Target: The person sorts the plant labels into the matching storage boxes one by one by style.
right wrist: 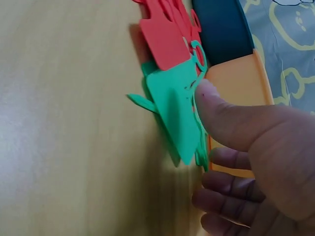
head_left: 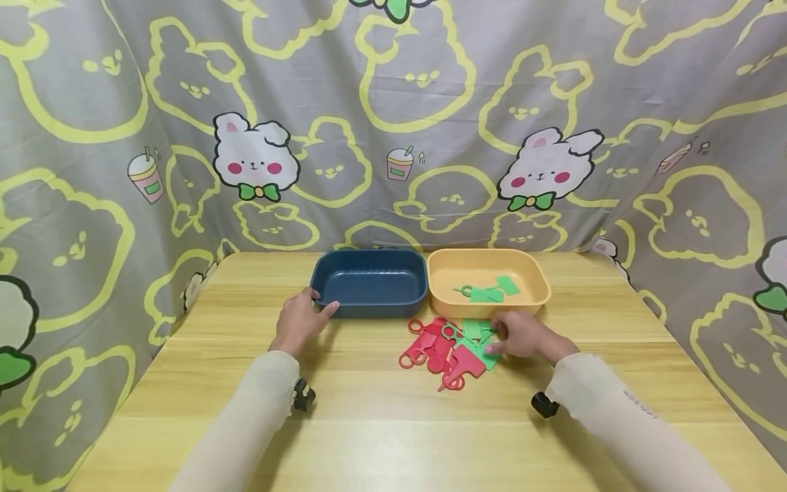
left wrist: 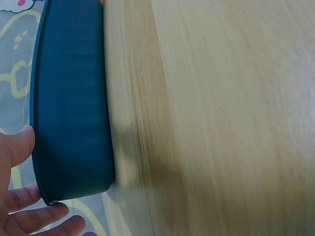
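Note:
My left hand (head_left: 301,320) holds the front left corner of a dark blue plastic basin (head_left: 369,311), its thumb against the rim and the other fingers around the corner. My right hand (head_left: 521,333) hovers at the right side of a pile of flat plastic tools. Its thumb and fingers are apart, with nothing visible between them. Closest to its thumb, in the right wrist view, lie a green scraper-like piece (right wrist: 172,101) and a green ring-handled tool (right wrist: 198,55). Red pieces (head_left: 432,345), some with ring handles, make up the pile's left part.
A yellow-orange basin (head_left: 541,290) stands against the blue one's right side, with several green pieces (head_left: 488,294) inside. Both basins are at the back of the wooden table (head_left: 393,444), before a patterned curtain (head_left: 344,82). The pile lies just in front of the orange basin.

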A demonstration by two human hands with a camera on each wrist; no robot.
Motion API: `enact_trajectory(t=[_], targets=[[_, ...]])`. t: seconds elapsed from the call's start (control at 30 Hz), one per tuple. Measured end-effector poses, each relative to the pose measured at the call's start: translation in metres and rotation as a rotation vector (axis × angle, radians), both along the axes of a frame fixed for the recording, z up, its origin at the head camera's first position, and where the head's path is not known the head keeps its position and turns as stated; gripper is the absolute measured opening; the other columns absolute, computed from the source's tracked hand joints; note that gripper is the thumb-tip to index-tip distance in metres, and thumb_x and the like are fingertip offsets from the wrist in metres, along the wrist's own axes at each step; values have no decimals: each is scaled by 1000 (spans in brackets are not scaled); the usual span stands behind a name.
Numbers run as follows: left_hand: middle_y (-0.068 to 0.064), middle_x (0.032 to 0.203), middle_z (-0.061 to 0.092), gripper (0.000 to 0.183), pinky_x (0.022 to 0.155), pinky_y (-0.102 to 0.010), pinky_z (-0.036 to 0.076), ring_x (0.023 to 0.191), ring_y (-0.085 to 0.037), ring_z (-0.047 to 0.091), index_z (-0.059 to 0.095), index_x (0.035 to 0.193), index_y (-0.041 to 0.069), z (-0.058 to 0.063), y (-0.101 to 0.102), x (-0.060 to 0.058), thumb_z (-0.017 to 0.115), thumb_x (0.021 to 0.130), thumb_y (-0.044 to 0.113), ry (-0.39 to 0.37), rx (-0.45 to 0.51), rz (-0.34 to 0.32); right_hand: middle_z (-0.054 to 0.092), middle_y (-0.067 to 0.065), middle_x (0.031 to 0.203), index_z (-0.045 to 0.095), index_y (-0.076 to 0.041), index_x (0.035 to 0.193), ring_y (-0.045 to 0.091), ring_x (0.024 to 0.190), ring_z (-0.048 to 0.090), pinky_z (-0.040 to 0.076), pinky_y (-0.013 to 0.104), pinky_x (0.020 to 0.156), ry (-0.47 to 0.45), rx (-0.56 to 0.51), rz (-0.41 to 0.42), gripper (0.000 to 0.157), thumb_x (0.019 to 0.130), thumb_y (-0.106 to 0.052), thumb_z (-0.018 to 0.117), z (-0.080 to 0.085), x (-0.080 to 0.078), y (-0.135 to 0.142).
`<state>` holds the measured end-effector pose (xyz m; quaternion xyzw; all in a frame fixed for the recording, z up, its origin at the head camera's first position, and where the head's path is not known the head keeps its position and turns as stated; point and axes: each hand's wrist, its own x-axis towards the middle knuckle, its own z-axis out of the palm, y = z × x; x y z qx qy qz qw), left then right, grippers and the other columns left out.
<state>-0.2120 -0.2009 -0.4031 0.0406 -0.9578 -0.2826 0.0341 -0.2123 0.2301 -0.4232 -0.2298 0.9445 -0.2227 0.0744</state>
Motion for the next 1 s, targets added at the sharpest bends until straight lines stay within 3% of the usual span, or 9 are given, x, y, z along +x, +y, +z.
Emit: enact_trajectory(t=[0.2,0.6,0.87,1.0], targets=[[-27,122,58,59,87,-53,46,110,-43,56,53,127,-1,0,0,-1,63,92,46,-2,7,0,52,3,78,60,3,101,18,74,47,43,34,69,-34,15,25,56,67,-31,90,-2,3,-1],[-27,119,59,57,86,-53,46,107,-43,57,53,126,-2,-1,0,1,64,92,43,4,1,5,56,1,80,62,-4,90,17,75,50,45,33,70,-63,-12,21,21,79,-9,80,-3,4,-2],[-27,119,59,58,87,-53,46,107,-43,57,53,126,-2,-1,0,0,64,92,44,5,2,4,53,2,83,61,-1,96,19,78,48,43,34,72,-75,-24,21,39,73,-20,86,-5,6,-2],[-27,118,60,58,86,-53,46,106,-41,58,53,125,-2,-1,0,-1,64,92,45,3,-1,5,53,3,83,58,-3,94,19,77,47,42,34,72,-82,-60,23,32,77,-14,83,-5,6,-1]])
